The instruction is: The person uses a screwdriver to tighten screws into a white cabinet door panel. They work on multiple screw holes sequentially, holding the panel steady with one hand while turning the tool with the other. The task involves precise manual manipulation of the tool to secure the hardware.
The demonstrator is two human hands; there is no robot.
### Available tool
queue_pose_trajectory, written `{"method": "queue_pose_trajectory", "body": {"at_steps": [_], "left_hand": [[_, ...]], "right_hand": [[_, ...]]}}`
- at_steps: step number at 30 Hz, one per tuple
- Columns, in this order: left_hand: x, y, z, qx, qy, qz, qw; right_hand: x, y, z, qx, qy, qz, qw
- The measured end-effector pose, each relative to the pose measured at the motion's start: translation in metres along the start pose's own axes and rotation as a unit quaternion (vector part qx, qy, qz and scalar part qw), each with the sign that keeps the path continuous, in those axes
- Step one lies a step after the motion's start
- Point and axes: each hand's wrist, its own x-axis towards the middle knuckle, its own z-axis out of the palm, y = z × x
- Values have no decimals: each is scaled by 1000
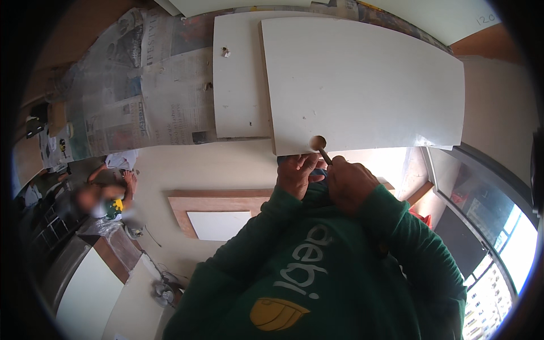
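A large white panel (362,79) lies in front of me, with a round hole (318,141) at its near edge. My right hand (350,182) grips a thin dark tool (325,156) whose tip points up at that hole. My left hand (297,173) is just to the left of the tool, its fingers curled against the panel's near edge under the hole. What those fingers hold is hidden. Both green sleeves (396,226) come up from the lower edge.
A second white panel (238,85) lies partly under the first, on spread newspapers (141,85). Another person (105,198) is at the left. A wood-framed white board (218,218) and a small fan (164,292) lie below. Windows (498,255) are at the right.
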Motion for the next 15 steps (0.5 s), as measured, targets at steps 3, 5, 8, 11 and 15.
{"method": "queue_pose_trajectory", "body": {"at_steps": [3,5,8,11,15], "left_hand": [[5,5,-7,38,-44,3,998],[8,-1,-11,33,-42,5,999],[14,3,-14,22,-45,-7,999],[12,7,-14,27,-41,-24,998],[9,21,-12,60,-32,-36,997]], "right_hand": [[10,-15,-10,18,-43,21,999],[17,-26,-19,16,-97,56,994],[20,-39,-23,-13,-91,112,989],[26,-47,-30,-41,-110,128,985],[40,-45,-43,-50,-196,102,974]]}}
